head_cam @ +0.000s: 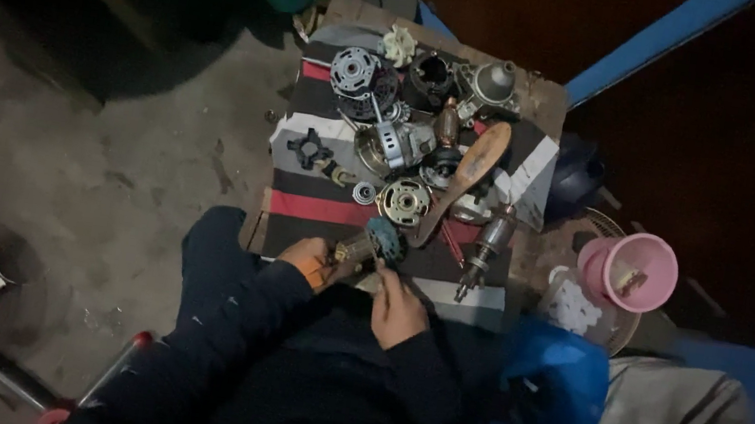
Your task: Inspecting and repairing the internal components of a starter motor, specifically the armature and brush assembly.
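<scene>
The person sits low over a striped cloth point(339, 209) spread on a board, and both hands work at its near edge. The left hand point(310, 259) has its grip closed round a small motor part point(371, 243) — brass-coloured body, bluish round end — holding it just above the cloth so the end faces the other hand. The right hand point(396, 308) has its grip pinched on something thin pointed at that part; what it is I cannot tell in this light. Further up the cloth lie motor housings, a rotor point(487, 242) near the right edge and a wooden paddle point(466, 180) laid across the heap, all within reach. A pink bowl point(641, 272) sits off the right side.
</scene>
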